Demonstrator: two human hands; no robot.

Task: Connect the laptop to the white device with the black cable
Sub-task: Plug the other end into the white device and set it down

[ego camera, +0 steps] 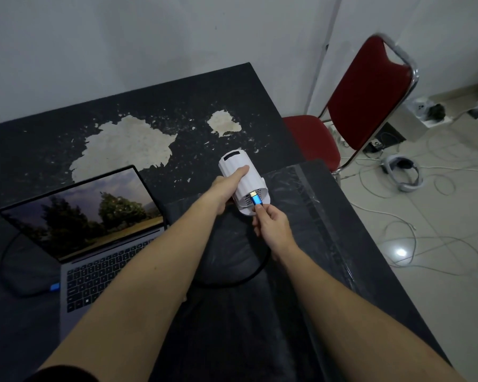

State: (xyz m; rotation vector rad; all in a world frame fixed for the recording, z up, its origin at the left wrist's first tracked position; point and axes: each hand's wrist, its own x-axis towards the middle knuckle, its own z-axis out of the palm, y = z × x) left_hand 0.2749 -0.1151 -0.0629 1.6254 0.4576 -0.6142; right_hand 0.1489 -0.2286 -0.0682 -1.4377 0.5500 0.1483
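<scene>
The white device (253,177), a ribbed cylinder, lies tilted on the dark table (177,106), its vented end facing me. My left hand (226,186) grips its left side, thumb on top. My right hand (271,224) pinches the blue plug (255,200) of the black cable (249,277), whose gold tip touches the device's end port. The cable loops back under my arms toward the open laptop (100,244) at the left. A second blue plug (55,287) sits at the laptop's left edge.
The tabletop has peeled pale patches (127,144) at the back. A red chair (364,100) stands off the table's right corner. On the tiled floor lie a white headset (400,172), white cables (425,238) and boxes.
</scene>
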